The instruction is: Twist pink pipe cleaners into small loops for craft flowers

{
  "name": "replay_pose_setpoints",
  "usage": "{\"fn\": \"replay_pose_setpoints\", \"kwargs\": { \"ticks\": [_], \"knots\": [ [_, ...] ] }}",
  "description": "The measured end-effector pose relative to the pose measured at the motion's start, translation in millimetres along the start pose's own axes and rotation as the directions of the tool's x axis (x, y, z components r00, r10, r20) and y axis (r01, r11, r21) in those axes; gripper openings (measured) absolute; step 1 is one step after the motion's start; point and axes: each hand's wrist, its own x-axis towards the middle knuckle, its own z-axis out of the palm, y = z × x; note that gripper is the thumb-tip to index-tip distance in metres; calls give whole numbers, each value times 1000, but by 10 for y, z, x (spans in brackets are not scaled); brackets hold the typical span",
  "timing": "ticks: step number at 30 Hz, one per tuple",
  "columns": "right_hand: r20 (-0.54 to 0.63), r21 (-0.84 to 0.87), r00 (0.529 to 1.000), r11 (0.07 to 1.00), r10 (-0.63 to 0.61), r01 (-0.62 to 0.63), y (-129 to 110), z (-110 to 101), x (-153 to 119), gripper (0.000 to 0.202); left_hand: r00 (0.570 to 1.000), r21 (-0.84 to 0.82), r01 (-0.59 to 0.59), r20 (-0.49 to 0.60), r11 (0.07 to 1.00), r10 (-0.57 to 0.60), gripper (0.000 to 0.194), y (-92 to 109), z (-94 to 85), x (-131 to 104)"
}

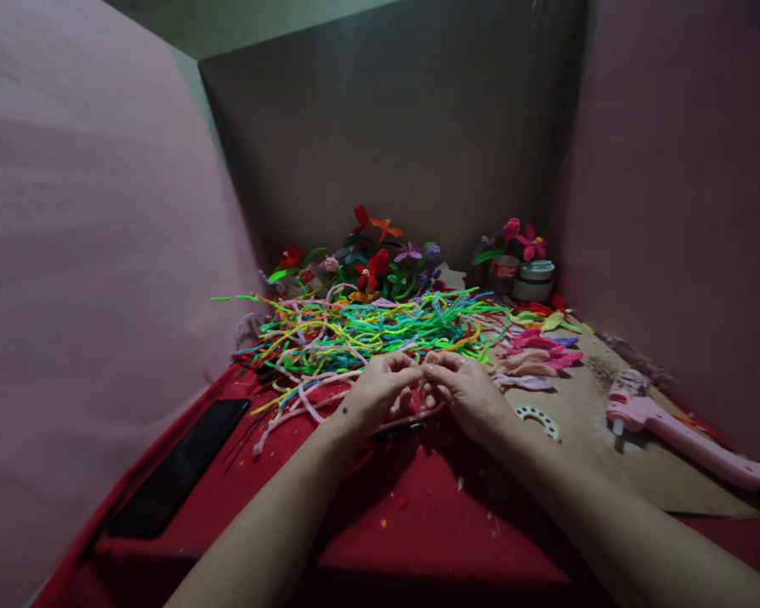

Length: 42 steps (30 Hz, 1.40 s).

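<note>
Our left hand (386,384) and right hand (465,384) meet at the fingertips over the red cloth-covered surface (418,515); we cannot tell what, if anything, they grasp. Just beyond them lies a tangled heap of multicoloured fuzzy craft stems (380,325), most strands running left to right, with both hands about equally near. A pale pink fuzzy strand (418,417) slants below the fingers, rising toward the right, its ends unclear. Our right hand is nearer the bright pink fuzzy petals (535,340). A black object (400,431) under our hands is too dark to identify.
</note>
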Motion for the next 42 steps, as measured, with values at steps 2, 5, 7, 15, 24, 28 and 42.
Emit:
{"fn": "replay_pose_setpoints", "kwargs": {
  "ticks": [2,5,7,15,24,28,42],
  "knots": [
    [11,15,1000,1000,9,-9,-7,-1,-4,15,1000,35,-7,-9,999,7,19,32,-13,-17],
    [51,60,998,998,28,-31,-41,14,-23,16,999,98,-48,20,994,46,18,59,-14,-31],
    [63,77,998,996,28,-33,-57,23,-32,18,998,128,-62,36,990,58,18,67,7,-40],
    [95,55,995,998,31,-36,17,-21,-15,20,997,153,-38,-56,987,47,17,31,77,-35],
    [-23,-45,999,998,-39,38,4,-60,21,22,994,93,-88,77,992,81,17,6,-45,0],
    [-7,-51,999,998,-43,43,3,-41,-10,24,996,55,-88,22,995,87,19,-19,-21,8],
    [-104,-399,989,915,-104,54,-52,-30,-18,34,821,722,-412,29,556,570,13,-70,-15,-26]
  ]
}}
